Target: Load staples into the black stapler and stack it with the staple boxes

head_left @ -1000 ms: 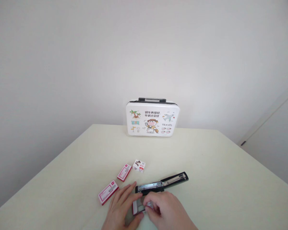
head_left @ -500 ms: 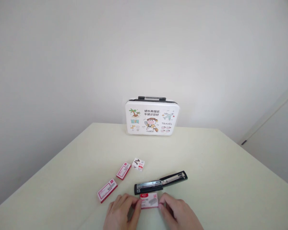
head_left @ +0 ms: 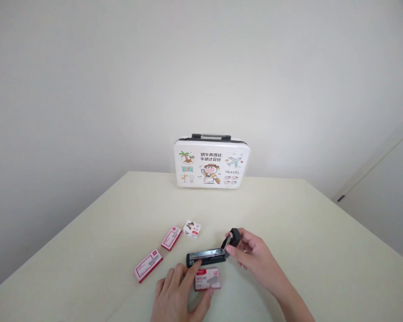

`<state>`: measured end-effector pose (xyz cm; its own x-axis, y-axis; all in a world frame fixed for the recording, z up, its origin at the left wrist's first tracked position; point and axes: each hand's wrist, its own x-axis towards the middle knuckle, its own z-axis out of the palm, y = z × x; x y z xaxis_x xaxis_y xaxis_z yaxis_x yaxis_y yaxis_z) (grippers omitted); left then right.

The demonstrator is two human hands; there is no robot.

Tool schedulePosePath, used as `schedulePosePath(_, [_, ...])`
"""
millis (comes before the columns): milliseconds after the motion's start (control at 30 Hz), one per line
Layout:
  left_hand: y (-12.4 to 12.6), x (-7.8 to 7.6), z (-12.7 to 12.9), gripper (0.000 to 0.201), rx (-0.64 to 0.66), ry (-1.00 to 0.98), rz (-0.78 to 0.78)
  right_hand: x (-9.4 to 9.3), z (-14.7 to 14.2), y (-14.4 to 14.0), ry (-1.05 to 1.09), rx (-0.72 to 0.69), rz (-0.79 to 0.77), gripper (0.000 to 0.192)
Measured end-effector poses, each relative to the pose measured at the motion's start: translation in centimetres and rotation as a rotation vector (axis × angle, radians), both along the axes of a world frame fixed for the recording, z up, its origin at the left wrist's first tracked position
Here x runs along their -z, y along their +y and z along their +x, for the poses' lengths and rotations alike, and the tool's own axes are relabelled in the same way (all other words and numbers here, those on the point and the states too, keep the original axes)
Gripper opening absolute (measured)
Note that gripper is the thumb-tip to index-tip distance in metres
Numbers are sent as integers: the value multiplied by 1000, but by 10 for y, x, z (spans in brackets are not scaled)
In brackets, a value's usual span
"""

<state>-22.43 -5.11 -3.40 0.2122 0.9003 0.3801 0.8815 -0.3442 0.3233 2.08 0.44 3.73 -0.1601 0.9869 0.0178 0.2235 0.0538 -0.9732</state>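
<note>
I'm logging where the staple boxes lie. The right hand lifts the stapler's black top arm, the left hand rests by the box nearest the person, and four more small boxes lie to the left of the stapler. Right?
Not quite: the head view shows three more small boxes left of the stapler, not four. The right hand does lift the black top arm, and the left hand rests by the nearest box.

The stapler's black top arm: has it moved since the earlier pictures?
Yes. The right hand has swung the top arm up and leftward; the stapler base stays beside the staple box.
</note>
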Motion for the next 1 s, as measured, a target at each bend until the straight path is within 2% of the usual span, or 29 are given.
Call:
schedulePosePath(100, [0, 3, 2, 58, -37, -8, 0, -6, -23, 7, -122, -38, 70, 28])
schedulePosePath(267, [2, 2, -6, 55, 37, -1, -25, -11, -53, 9, -405, -111, 150, 14])
schedulePosePath(367, [3, 2, -4, 55, 43, 10, -18, -14, -58, 8, -504, -135, 193, 15])
schedulePosePath(533, [-6, 9, 4, 47, 69, -12, 39, -15, -47, 8, -475, -138, 123, 11])
schedulePosePath(633, [-10, 6, -17, 38, -48, -47, 125, -12, -40, 9, -453, -107, 100, 14])
schedulePosePath(733, [-7, 0, -57, 36, -236, -42, 219, -10, -35, 9, -446, -97, 89, 14])
schedulePosePath(800, [0, -2, -82, 40, -325, -17, 214, -10, -34, 9, -446, -99, 79, 13])
schedulePosePath(900, [10, 1, -102, 41, -288, -36, 98, -10, -33, 8, -433, -100, 63, 13])
schedulePosePath(1000, [17, 0, -102, 45, -208, -78, -11, -10, -34, 8, -426, -92, 62, 13])
